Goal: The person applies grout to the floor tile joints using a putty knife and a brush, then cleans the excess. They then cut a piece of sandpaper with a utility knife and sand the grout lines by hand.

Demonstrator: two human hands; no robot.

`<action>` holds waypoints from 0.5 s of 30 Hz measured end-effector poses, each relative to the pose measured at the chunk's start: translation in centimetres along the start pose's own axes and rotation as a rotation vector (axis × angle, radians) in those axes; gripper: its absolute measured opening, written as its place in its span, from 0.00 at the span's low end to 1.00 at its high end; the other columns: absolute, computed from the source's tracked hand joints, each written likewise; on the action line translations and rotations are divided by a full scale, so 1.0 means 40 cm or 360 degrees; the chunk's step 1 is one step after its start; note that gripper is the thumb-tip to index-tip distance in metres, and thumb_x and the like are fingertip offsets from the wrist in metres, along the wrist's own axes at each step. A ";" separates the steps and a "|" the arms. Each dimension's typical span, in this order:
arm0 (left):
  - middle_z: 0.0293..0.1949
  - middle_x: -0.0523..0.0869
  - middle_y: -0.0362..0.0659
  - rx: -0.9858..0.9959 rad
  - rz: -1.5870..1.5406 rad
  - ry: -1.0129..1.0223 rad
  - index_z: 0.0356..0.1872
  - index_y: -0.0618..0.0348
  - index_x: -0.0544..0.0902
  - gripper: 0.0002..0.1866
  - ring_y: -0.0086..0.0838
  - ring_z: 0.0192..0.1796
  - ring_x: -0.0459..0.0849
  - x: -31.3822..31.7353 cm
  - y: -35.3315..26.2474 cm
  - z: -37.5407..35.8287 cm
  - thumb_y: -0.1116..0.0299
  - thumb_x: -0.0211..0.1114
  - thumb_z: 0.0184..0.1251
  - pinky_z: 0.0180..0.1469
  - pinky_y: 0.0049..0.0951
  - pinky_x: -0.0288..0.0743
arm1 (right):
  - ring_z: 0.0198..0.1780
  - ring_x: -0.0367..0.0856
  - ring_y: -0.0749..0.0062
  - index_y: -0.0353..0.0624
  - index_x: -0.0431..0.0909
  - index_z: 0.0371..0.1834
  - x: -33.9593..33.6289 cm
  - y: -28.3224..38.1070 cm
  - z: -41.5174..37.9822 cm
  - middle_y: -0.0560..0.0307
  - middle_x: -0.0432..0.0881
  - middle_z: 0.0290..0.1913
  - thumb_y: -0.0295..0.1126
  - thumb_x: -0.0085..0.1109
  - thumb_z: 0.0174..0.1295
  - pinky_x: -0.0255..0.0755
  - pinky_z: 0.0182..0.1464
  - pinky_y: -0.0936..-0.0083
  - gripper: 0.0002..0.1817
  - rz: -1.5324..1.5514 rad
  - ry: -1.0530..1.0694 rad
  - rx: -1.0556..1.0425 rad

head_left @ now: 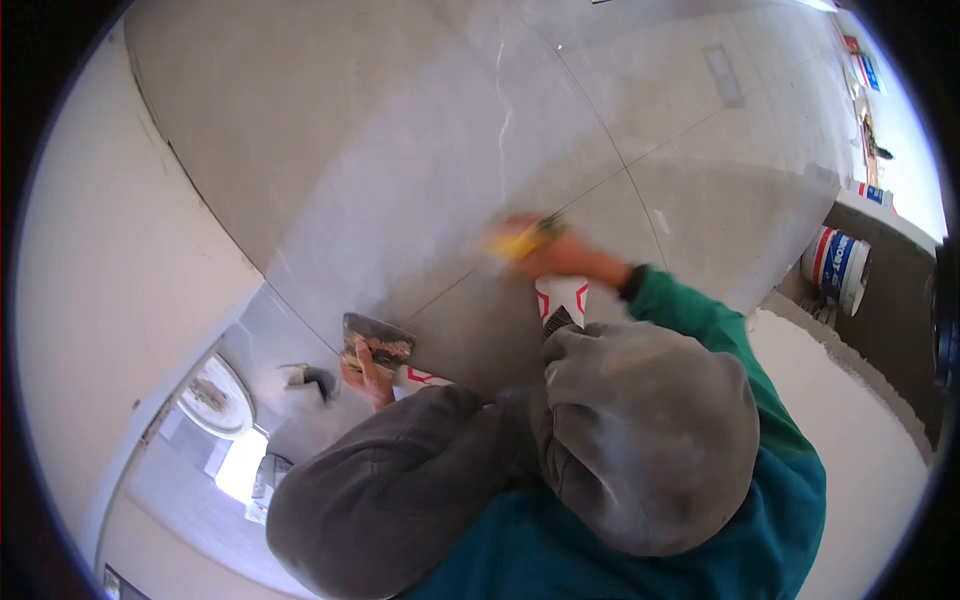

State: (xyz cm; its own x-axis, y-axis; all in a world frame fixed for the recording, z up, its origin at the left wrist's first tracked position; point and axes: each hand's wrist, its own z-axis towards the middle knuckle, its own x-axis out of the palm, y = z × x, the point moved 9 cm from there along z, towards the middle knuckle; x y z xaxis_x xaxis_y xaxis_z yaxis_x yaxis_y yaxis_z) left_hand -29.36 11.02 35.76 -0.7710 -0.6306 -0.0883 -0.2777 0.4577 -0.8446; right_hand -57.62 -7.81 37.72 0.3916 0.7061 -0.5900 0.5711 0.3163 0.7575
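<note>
My left hand grips a flat rectangular plate with a dark surface and brownish smears, perhaps a trowel. It is held low over the floor beside my left shoe. My right hand is closed around a yellow object, both smeared by motion. A dark part shows near the yellow object, but its kind cannot be made out. This hand is over a joint line in the grey tiled floor, just ahead of my right shoe.
A white wall runs along the left. Near the doorway stands a round white bucket. On the right, a bucket with a red and blue label lies tilted in a recess beside a pale ledge. More labelled containers sit farther off.
</note>
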 end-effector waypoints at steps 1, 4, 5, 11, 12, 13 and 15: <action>0.30 0.79 0.41 -0.0010 -0.0009 -0.0020 0.36 0.66 0.74 0.12 0.23 0.31 0.74 -0.005 -0.001 0.000 0.67 0.63 0.59 0.33 0.23 0.70 | 0.55 0.71 0.61 0.48 0.74 0.51 -0.117 -0.106 -0.061 0.51 0.73 0.55 0.38 0.62 0.47 0.66 0.54 0.68 0.24 -0.0584 -0.0356 -0.0154; 0.30 0.79 0.40 0.0021 0.0002 -0.0015 0.35 0.66 0.75 0.12 0.23 0.31 0.74 -0.002 -0.033 0.005 0.67 0.63 0.58 0.33 0.23 0.70 | 0.39 0.80 0.59 0.48 0.75 0.50 -0.548 -0.193 -0.159 0.56 0.80 0.43 0.32 0.60 0.51 0.74 0.40 0.72 0.20 -0.0909 -0.0752 0.0502; 0.30 0.79 0.40 0.0034 0.0013 -0.0007 0.35 0.66 0.75 0.12 0.23 0.31 0.74 0.000 -0.054 0.015 0.67 0.63 0.58 0.33 0.23 0.70 | 0.39 0.80 0.59 0.48 0.75 0.50 -0.563 -0.192 -0.167 0.56 0.80 0.43 0.32 0.60 0.51 0.74 0.40 0.72 0.20 -0.0900 -0.0768 0.0507; 0.23 0.79 0.49 0.0782 0.1160 0.0966 0.34 0.61 0.77 0.11 0.37 0.26 0.79 0.386 -0.280 0.034 0.62 0.59 0.62 0.31 0.33 0.71 | 0.41 0.79 0.58 0.46 0.74 0.53 -0.438 0.086 -0.109 0.53 0.80 0.44 0.27 0.58 0.51 0.73 0.45 0.73 0.22 -0.0469 -0.0784 0.0154; 0.23 0.80 0.51 0.0996 0.1299 0.1060 0.35 0.61 0.75 0.12 0.42 0.27 0.79 0.466 -0.306 0.028 0.61 0.58 0.61 0.30 0.36 0.71 | 0.41 0.79 0.59 0.43 0.73 0.53 -0.421 0.082 -0.118 0.50 0.79 0.44 0.26 0.58 0.52 0.72 0.47 0.74 0.22 -0.0409 -0.0726 0.0320; 0.24 0.80 0.53 0.1215 0.1435 0.1156 0.36 0.61 0.74 0.13 0.47 0.29 0.79 0.547 -0.318 0.016 0.60 0.58 0.61 0.30 0.40 0.72 | 0.44 0.79 0.60 0.41 0.72 0.54 -0.430 0.072 -0.147 0.50 0.79 0.46 0.26 0.57 0.53 0.71 0.49 0.74 0.22 -0.0292 -0.0837 0.0256; 0.26 0.81 0.54 0.1324 0.1659 0.1407 0.38 0.58 0.70 0.14 0.53 0.30 0.78 0.688 -0.280 0.009 0.58 0.56 0.63 0.30 0.48 0.70 | 0.46 0.78 0.62 0.40 0.71 0.55 -0.449 0.026 -0.222 0.50 0.78 0.48 0.26 0.57 0.54 0.70 0.51 0.74 0.22 -0.0299 -0.0937 0.0324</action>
State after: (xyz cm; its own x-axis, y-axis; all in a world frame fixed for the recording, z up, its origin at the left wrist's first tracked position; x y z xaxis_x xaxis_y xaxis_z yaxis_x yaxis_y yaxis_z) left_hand -47.26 -11.68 42.62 -0.5715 0.4040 -0.7143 0.7051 -0.2035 -0.6793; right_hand -70.46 -14.54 51.57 0.5687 0.1666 -0.8055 0.7709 0.2335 0.5926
